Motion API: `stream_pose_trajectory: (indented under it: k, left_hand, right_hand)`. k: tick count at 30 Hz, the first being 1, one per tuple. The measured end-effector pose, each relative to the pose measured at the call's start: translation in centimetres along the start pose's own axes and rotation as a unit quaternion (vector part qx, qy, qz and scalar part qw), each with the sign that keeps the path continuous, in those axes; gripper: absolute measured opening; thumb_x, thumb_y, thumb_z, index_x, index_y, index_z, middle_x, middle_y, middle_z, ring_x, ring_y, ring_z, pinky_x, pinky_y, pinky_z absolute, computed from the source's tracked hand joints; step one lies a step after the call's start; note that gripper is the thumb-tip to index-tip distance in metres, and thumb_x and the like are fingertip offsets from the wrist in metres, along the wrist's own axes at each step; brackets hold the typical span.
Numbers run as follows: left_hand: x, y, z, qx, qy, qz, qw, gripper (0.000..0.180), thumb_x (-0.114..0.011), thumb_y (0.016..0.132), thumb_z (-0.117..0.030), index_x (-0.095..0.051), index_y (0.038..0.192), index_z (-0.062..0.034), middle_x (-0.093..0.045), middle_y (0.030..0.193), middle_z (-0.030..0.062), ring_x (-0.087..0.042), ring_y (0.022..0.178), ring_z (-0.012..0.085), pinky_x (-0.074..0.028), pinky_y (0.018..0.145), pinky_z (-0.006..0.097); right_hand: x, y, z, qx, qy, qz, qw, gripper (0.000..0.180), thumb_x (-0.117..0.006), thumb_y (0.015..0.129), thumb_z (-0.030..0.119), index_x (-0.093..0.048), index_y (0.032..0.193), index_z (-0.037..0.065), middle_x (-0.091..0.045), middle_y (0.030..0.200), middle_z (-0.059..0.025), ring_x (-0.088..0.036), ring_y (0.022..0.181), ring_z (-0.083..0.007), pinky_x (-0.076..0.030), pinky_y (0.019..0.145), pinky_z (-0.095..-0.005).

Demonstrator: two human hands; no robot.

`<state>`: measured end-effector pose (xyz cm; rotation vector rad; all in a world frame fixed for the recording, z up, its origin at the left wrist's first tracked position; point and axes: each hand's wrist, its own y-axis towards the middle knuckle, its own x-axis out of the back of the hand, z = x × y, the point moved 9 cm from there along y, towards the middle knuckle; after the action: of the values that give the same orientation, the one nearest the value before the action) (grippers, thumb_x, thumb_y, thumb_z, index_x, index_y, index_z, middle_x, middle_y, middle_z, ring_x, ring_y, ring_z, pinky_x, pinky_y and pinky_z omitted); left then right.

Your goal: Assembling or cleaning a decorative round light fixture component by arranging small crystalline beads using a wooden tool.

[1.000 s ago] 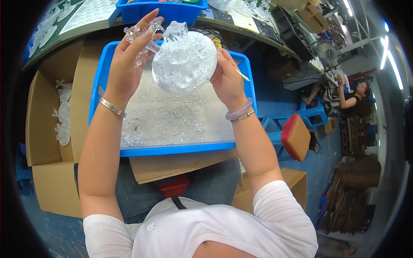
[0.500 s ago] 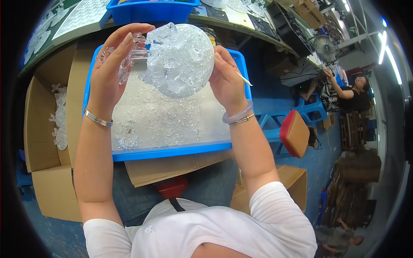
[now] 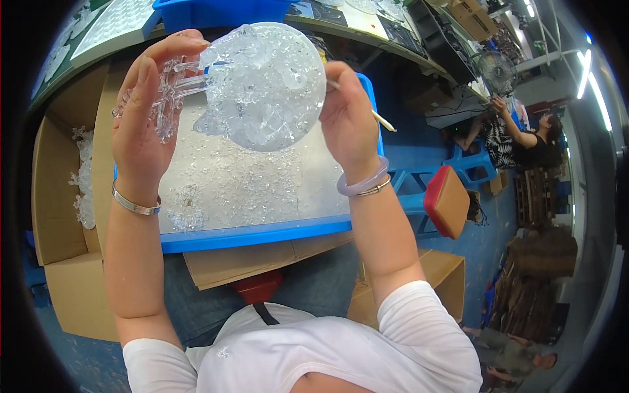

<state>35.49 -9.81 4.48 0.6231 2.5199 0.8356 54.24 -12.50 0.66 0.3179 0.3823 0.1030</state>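
Note:
A clear plastic ornament [image 3: 262,92] is held up above a blue-rimmed tray [image 3: 262,239]. Its wide round disc is crusted with clear chips, and a branched stem sticks out to the left. My left hand [image 3: 141,118] is closed loosely around that stem, thumb and fingers on either side. At the disc's right rim, my right hand [image 3: 350,118] is closed with a thin pale stick [image 3: 384,122] in its fingers. One end of the stick juts out past the hand; its tip at the disc is partly hidden. Small clear bits [image 3: 242,177] lie scattered over the tray's pale bottom.
On the left stands an open cardboard box [image 3: 56,196] with clear plastic pieces inside. A blue bin [image 3: 223,14] and a white dimpled tray [image 3: 118,29] sit on the bench beyond. Right of me are a red-edged stool seat [image 3: 447,202] and a seated person [image 3: 534,141].
Both hands have carried the ornament slightly left and toward the far side. My left hand has slid further out along the stem. The stick in my right hand shows more of its length.

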Motion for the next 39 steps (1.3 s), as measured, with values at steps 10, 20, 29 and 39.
stream_pose_trajectory:
  k: [10, 20, 29, 39]
  left_hand:
    - [0.8, 0.3, 0.3, -0.002, 0.156, -0.039, 0.987, 0.041, -0.033, 0.089, -0.033, -0.06, 0.09, -0.003, -0.058, 0.095, 0.0076, -0.052, 0.091, 0.014, -0.038, 0.08, 0.025]
    - [0.6, 0.5, 0.5, -0.017, 0.181, -0.028, 0.983, 0.039, -0.033, 0.089, -0.031, -0.061, 0.09, -0.0048, -0.059, 0.092, 0.0069, -0.053, 0.091, 0.0148, -0.038, 0.079, 0.025]
    - [0.3, 0.5, 0.1, -0.035, 0.176, -0.023, 0.983, 0.039, -0.033, 0.089, -0.032, -0.061, 0.09, -0.0042, -0.06, 0.091, 0.0066, -0.052, 0.09, 0.0142, -0.037, 0.079, 0.025]
    - [0.6, 0.4, 0.6, -0.023, 0.173, -0.026, 0.984, 0.04, -0.033, 0.089, -0.033, -0.061, 0.09, -0.0049, -0.06, 0.091, 0.0072, -0.052, 0.091, 0.0143, -0.037, 0.079, 0.025]
  right_hand:
    - [2.7, 0.3, 2.6, 0.122, -0.107, -0.108, 0.981, 0.042, -0.023, 0.089, 0.042, -0.04, 0.099, 0.005, -0.049, 0.076, -0.0079, -0.049, 0.067, -0.0143, -0.045, 0.056, -0.0274]
    - [2.4, 0.1, 2.3, 0.093, -0.179, -0.082, 0.976, 0.047, -0.026, 0.089, 0.038, -0.049, 0.071, 0.002, -0.048, 0.056, -0.0087, -0.047, 0.051, -0.0137, -0.042, 0.051, -0.024]
    - [2.2, 0.1, 2.0, 0.086, -0.23, -0.067, 0.967, 0.046, -0.026, 0.09, 0.037, -0.049, 0.071, 0.001, -0.048, 0.056, -0.0076, -0.047, 0.05, -0.0135, -0.042, 0.047, -0.0233]
    - [2.2, 0.1, 2.0, 0.089, -0.184, -0.09, 0.975, 0.047, -0.027, 0.089, 0.038, -0.049, 0.071, 0.001, -0.048, 0.055, -0.0084, -0.047, 0.049, -0.0135, -0.042, 0.047, -0.0239]
